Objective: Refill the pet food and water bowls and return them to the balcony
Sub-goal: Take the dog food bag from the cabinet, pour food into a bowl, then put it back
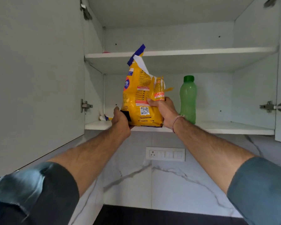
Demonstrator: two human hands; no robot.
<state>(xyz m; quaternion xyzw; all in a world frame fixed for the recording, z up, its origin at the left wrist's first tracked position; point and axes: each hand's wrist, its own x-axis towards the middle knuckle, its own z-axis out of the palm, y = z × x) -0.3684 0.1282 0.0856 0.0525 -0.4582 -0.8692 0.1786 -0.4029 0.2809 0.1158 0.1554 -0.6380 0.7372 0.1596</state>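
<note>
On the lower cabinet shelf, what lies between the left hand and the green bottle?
Head view: the torn-open yellow dog food bag, with the right hand gripping its right edge.

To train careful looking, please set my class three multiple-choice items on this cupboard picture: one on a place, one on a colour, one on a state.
1. Where does the bottle stand?
A. On the lower shelf, right of the bag
B. On the upper shelf
C. On the counter

2. What colour is the bottle?
A. Blue
B. Red
C. Green

3. How is the bag's top?
A. Sealed flat
B. Torn open
C. Tied with string

Answers:
1 A, since the bottle's base rests on the lower shelf, to the right of the bag.
2 C, since its body and cap are both green.
3 B, since ragged edges with a white lining stick up at the top.
</note>
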